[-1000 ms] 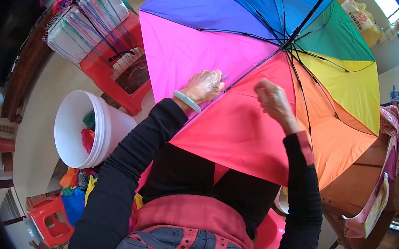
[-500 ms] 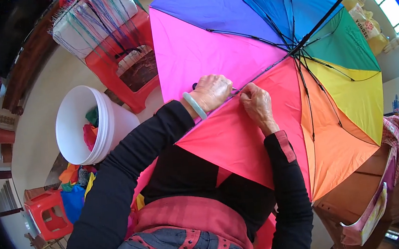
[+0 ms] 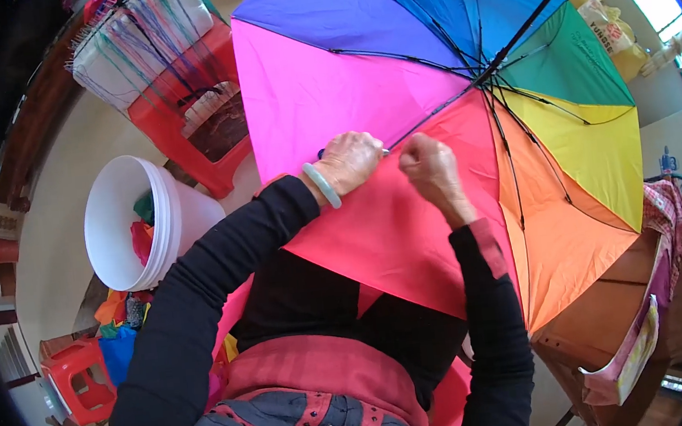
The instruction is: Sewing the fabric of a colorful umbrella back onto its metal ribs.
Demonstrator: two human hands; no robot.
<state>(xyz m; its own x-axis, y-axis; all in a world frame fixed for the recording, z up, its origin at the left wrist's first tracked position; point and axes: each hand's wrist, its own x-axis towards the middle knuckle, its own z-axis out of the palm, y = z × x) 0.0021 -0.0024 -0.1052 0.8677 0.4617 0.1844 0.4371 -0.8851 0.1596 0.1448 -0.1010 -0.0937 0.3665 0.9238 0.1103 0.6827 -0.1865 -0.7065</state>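
While Fine Work Proceeds, Support Evenly

As we work, the open, rainbow-panelled fabric umbrella (image 3: 469, 139) lies inside-up beneath both hands, its near edge over our black-trousered lap (image 3: 308, 294) and its black hub (image 3: 486, 82) beyond the grip, to the right. Our left hand (image 3: 350, 161) seems closed around a small, slim object (image 3: 321, 154), mostly hidden, at the thin black metal rib (image 3: 430, 118). Our right hand (image 3: 431, 167) sits just to its right, above the bright red panel (image 3: 409, 239), fingers curled; we cannot tell whether they pinch anything. Ideally, we should steady the rib, leave the panel unstretched and pull gently.
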